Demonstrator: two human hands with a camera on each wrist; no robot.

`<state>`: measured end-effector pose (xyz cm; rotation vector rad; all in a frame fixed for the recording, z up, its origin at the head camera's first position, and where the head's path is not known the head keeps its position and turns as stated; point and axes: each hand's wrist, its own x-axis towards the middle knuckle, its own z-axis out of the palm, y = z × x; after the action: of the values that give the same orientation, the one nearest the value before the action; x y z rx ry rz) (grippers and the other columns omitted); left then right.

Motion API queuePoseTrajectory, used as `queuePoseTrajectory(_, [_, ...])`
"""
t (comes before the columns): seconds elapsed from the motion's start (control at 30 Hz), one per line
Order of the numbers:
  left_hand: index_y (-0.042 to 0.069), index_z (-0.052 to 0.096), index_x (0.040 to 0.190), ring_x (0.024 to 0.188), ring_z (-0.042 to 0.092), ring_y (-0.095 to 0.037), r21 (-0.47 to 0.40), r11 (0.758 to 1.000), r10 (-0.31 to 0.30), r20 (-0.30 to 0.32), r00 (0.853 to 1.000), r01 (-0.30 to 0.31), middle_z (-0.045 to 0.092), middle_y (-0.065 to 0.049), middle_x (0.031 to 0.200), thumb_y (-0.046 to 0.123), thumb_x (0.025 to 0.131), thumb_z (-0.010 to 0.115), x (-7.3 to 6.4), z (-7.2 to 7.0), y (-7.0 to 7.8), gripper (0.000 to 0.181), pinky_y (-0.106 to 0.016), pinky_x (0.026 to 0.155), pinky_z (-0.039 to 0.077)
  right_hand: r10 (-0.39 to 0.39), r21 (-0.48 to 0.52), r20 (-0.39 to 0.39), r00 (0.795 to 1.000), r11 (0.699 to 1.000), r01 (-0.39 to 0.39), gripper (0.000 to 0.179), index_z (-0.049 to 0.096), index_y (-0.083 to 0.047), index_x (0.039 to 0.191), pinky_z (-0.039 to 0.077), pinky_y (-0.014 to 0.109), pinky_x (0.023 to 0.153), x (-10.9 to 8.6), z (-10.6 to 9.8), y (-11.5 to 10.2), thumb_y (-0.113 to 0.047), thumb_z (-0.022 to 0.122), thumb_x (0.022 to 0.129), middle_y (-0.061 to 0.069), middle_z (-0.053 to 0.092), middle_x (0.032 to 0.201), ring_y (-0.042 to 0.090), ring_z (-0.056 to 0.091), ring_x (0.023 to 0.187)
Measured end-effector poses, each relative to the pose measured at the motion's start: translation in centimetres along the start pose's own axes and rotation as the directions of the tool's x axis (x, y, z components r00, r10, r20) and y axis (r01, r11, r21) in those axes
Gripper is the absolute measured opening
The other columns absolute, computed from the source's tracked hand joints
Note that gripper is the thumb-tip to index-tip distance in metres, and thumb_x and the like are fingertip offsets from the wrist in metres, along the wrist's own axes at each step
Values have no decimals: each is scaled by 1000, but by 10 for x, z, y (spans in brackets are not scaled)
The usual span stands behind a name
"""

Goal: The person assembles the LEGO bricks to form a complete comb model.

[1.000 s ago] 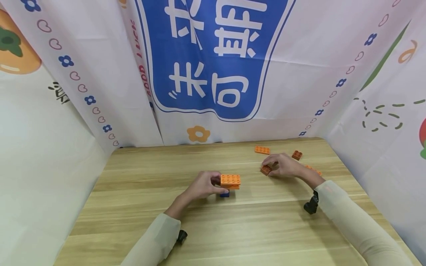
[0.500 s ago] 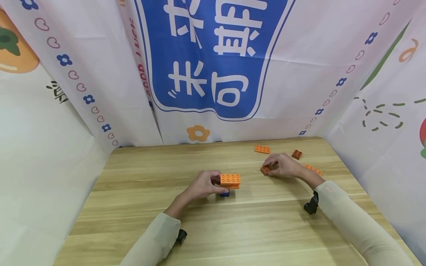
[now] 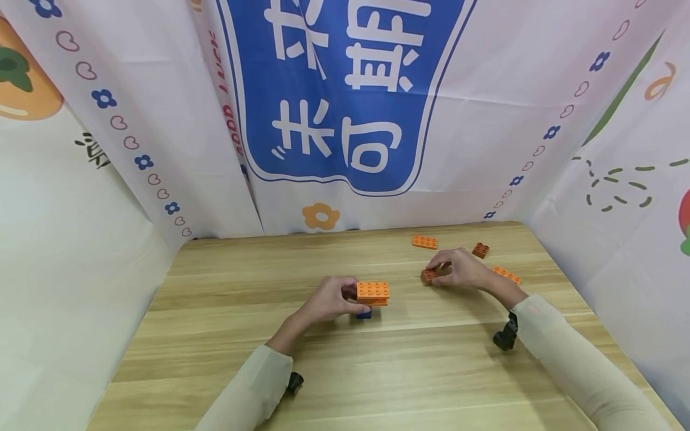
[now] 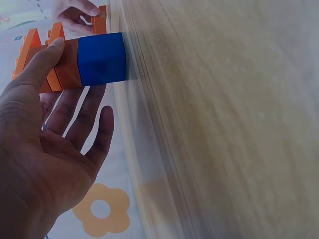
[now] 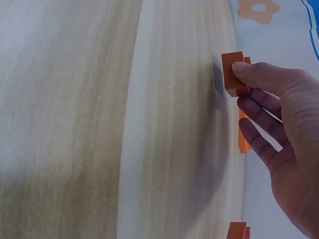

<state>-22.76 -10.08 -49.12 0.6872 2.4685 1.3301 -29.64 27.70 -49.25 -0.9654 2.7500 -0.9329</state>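
Observation:
My left hand (image 3: 330, 300) grips a stack of building bricks with thumb and fingers. An orange studded plate (image 3: 373, 291) tops this stack, and a blue brick (image 4: 102, 59) forms its bottom; brown and orange layers lie between. To the right, my right hand (image 3: 457, 269) pinches a small brown brick (image 5: 232, 73), thumb on one side and fingertips on the other. In the head view that brown brick (image 3: 429, 276) shows a few studs. The two hands are apart, and part of the stack is hidden behind the left fingers.
On the wooden table (image 3: 242, 359), an orange plate (image 3: 424, 242) lies near the back edge. Another brown brick (image 3: 481, 249) sits at the back right, and a second orange plate (image 3: 507, 275) lies partly behind the right wrist. A printed cloth (image 3: 458, 149) hangs behind.
The brown brick in my right hand has turned and shifted slightly left. My left hand and its stack stay in place.

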Motion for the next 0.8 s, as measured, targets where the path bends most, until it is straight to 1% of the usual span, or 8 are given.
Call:
queuePoseTrajectory(0.1, [15,72,98,93,71,-9,6,1000,4,-1,1000,-4,77,5,102,24,87,91,0,0,-1,23,-32,85,59,-13,-13,-7,1000,1000,13,26,81,-10,110,63,36,85,0,0,-3,-9,90,85,5,78,112,22,75,98])
queuePoseTrajectory(0.2, [15,72,97,94,71,-9,7,1000,9,-2,1000,-9,77,5,102,24,87,91,0,0,-1,24,-30,84,60,-43,-25,-18,999,999,42,26,81,-11,109,63,37,85,1,0,-6,-9,90,85,4,78,111,22,75,99])
queuePoseTrajectory(0.37, [14,72,98,93,70,-9,11,1000,5,-3,1000,-5,77,5,101,23,87,91,0,-1,0,24,-29,83,59,-91,-37,-41,995,995,90,26,82,-12,109,63,43,84,4,-2,-14,-10,91,84,4,79,111,23,75,99])
queuePoseTrajectory(0.47, [14,72,98,93,70,-8,15,1000,1,-2,1000,-1,77,5,101,23,87,91,0,-1,0,24,-28,83,59,-113,-50,-51,992,993,111,26,83,-12,108,63,45,82,4,-3,-20,-12,92,84,3,79,110,23,75,97])
queuePoseTrajectory(0.67, [14,72,98,94,71,-9,3,1000,10,-2,1000,-10,77,4,102,23,87,91,0,-1,1,24,-29,83,60,-182,-84,-68,981,981,176,27,83,-11,107,63,46,80,8,-5,-32,-12,93,82,4,80,108,21,75,94])
queuePoseTrajectory(0.8, [14,72,97,94,71,-8,6,1000,13,-1,1000,-13,77,5,102,24,87,91,0,-1,0,24,-29,83,60,-219,-92,-67,973,973,213,28,82,-11,108,63,46,80,9,-6,-42,-13,93,82,3,80,109,20,75,94])
